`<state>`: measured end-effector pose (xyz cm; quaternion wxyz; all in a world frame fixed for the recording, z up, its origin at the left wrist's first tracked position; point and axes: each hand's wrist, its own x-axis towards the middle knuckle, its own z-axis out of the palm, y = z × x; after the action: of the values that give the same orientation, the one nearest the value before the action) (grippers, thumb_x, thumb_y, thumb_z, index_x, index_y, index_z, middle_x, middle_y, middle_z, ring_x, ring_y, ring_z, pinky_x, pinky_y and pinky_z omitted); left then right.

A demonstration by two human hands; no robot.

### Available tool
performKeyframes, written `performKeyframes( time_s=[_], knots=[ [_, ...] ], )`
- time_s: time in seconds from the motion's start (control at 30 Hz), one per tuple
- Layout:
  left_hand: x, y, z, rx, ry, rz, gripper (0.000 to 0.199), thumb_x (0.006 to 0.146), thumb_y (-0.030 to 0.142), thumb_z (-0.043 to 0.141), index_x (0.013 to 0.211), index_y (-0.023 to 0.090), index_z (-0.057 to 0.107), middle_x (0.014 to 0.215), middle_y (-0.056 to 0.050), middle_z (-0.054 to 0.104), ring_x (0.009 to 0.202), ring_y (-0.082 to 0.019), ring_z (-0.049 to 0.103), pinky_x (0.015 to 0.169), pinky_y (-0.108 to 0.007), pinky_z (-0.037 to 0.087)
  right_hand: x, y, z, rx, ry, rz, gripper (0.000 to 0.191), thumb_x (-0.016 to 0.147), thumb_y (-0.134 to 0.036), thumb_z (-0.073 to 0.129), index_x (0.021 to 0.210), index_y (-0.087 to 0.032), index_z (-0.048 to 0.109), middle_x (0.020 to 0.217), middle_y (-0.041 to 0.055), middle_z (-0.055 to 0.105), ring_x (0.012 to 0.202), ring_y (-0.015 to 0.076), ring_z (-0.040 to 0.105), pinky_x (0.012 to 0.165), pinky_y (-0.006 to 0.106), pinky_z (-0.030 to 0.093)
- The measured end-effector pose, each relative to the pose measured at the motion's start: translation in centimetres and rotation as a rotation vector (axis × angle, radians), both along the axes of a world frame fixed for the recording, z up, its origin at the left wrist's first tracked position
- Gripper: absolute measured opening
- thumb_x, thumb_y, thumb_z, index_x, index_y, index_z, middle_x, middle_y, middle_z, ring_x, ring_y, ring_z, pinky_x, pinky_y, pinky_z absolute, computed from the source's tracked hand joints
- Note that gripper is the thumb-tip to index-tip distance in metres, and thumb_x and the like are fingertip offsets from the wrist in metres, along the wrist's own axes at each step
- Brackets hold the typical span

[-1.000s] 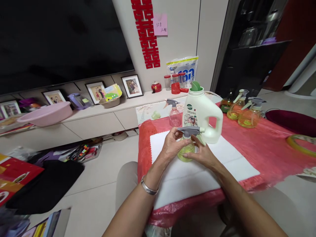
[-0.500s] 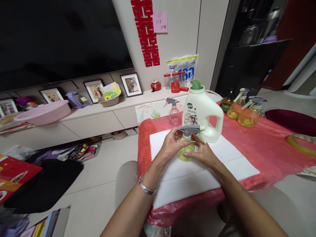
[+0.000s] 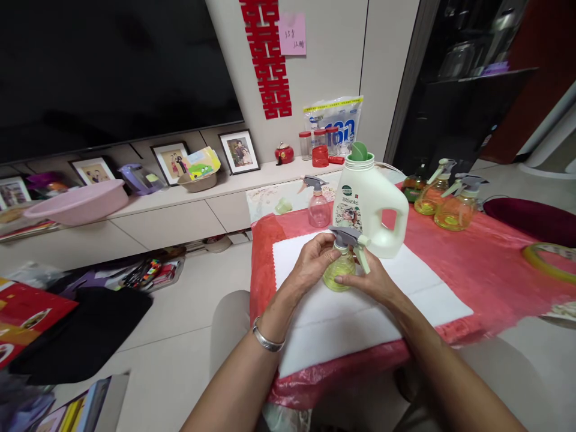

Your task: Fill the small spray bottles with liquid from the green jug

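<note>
A small clear spray bottle with yellow-green liquid stands on the white cloth. Its grey spray head sits on the neck, nozzle towards the right and the pale trigger hanging down. My left hand closes its thumb and fingers on the neck and collar. Around the lower body wraps my right hand, thumb in front, some fingers hidden behind. Just behind is a large pale green jug with a green cap piece in its mouth. A pink spray bottle stands to its left.
Red plastic sheeting covers the table. At its back right stand two spray bottles with orange-yellow liquid and a dark green bottle. A roll of tape lies at the right edge. Framed photos line the cabinet behind.
The grey spray head has turned, so its nozzle and trigger now point more towards me. My left fingers have shifted slightly at the neck; my right hand still holds the body.
</note>
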<state>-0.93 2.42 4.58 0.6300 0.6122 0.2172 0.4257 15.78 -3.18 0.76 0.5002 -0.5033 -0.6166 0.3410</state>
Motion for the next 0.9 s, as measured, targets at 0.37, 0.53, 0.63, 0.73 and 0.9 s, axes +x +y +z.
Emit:
performKeyframes(
  time_s=[0.37,0.53,0.63,0.73,0.9],
  knots=[
    [-0.2,-0.2,-0.3,0.014,0.043,0.029,0.048,0.077,0.054,0.079,0.106,0.017,0.067,0.107,-0.008,0.074,0.106,-0.024,0.067,0.099,-0.038,0.048,-0.1,-0.2,0.7,0.012,0.008,0.008,0.086,0.063,-0.051,0.085,0.137,-0.02,0.052,0.132,0.0101,0.059,0.121,0.0275,0.057,0.105,0.041,0.048],
    [-1.3,-0.7,-1.7,-0.015,0.043,0.071,0.062,0.079,0.055,0.078,0.126,0.019,0.061,0.132,-0.014,0.066,0.123,-0.029,0.061,0.107,-0.045,0.046,-0.1,0.0,0.0,0.015,0.038,0.022,0.088,0.067,-0.053,0.084,0.14,-0.019,0.048,0.135,0.0103,0.057,0.122,0.0251,0.057,0.104,0.037,0.049],
    [-2.1,-1.1,-3.0,-0.039,0.116,0.043,0.075,0.073,0.053,0.084,0.133,0.017,0.056,0.139,-0.017,0.06,0.129,-0.032,0.057,0.112,-0.05,0.042,0.0,0.1,-0.4,-0.012,0.013,0.004,0.078,0.069,-0.052,0.082,0.133,-0.018,0.054,0.126,0.0114,0.06,0.115,0.0263,0.06,0.1,0.041,0.05],
    [-2.7,-1.7,-4.1,-0.007,0.226,0.021,0.088,0.066,0.043,0.09,0.141,0.02,0.05,0.146,-0.016,0.053,0.135,-0.033,0.052,0.115,-0.051,0.039,0.0,0.0,-0.4,-0.037,-0.015,-0.002,0.07,0.069,-0.052,0.081,0.126,-0.016,0.06,0.121,0.0125,0.061,0.111,0.0282,0.059,0.1,0.046,0.049],
    [-2.9,-2.5,-5.3,0.099,0.382,0.071,0.1,0.069,0.036,0.088,0.154,0.022,0.036,0.15,-0.017,0.044,0.141,-0.034,0.044,0.118,-0.051,0.038,0.2,-0.4,0.3,-0.075,-0.008,0.152,0.076,0.071,-0.054,0.08,0.133,-0.017,0.057,0.121,0.0099,0.063,0.111,0.0257,0.061,0.099,0.04,0.051]
  ],
)
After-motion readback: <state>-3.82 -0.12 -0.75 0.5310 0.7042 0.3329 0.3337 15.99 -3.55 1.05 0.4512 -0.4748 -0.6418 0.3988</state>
